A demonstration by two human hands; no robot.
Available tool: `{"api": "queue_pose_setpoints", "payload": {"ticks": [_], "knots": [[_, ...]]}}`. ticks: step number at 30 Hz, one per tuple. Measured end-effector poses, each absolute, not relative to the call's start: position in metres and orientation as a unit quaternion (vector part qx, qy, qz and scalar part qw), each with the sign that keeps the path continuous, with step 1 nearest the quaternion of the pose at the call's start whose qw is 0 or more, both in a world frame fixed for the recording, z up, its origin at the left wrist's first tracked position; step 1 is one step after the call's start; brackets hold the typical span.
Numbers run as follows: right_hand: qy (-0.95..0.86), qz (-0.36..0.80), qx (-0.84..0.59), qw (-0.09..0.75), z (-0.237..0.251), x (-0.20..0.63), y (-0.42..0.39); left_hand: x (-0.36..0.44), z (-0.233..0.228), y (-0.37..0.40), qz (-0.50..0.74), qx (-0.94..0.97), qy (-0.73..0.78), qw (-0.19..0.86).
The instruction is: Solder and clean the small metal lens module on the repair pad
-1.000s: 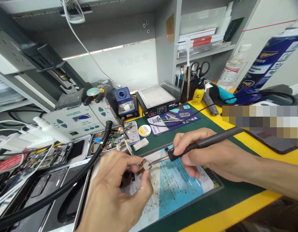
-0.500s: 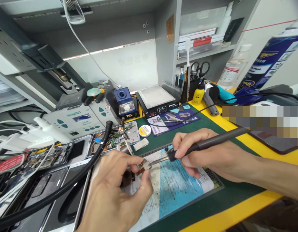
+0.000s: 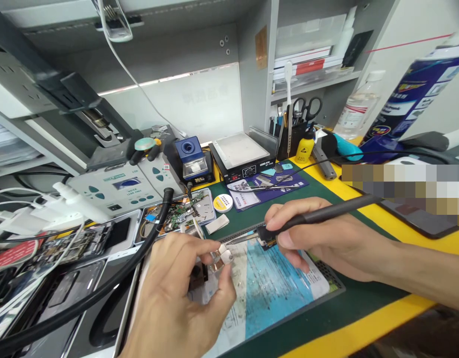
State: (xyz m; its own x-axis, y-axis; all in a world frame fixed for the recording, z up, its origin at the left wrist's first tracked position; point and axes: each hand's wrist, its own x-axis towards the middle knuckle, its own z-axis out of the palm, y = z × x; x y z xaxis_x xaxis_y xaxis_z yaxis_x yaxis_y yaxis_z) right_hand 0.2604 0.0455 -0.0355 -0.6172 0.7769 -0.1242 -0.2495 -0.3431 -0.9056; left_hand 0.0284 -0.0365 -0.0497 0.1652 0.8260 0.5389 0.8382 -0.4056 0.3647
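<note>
Left hand [image 3: 177, 298] pinches one small silver metal component with a copper flex strip [image 3: 221, 258] over the blue-and-white work mat [image 3: 267, 293]. Right hand [image 3: 319, 238], at 3 o'clock of it, grips one slim dark-grey soldering iron [image 3: 326, 215], tip just at the component's 1 o'clock edge.

Both hands bare, no gloves; forearms unsleeved, no rings.

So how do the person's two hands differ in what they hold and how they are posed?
The left hand pinches a small metal part between thumb and fingertips, while the right hand grips a soldering iron like a pen. The left hand shows its back to the camera, low and near; the right hand reaches in from the right side. Both hands are bare and meet over the blue and white work mat.
</note>
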Motion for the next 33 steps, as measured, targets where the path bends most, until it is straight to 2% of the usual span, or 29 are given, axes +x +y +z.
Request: {"api": "queue_pose_setpoints", "payload": {"ticks": [10,24,33], "knots": [[-0.443,0.768,-0.309,0.345,-0.035,0.261,0.048,0.028,-0.049,-0.038,-0.338,-0.781,-0.524,0.034],[-0.568,0.666,-0.344,0.340,-0.037,0.259,0.040,0.028,-0.050,-0.037,-0.324,-0.796,-0.509,0.048],[-0.583,0.649,-0.367,0.322,-0.036,0.257,0.038,0.029,-0.051,-0.035,-0.314,-0.809,-0.496,0.043]]}}
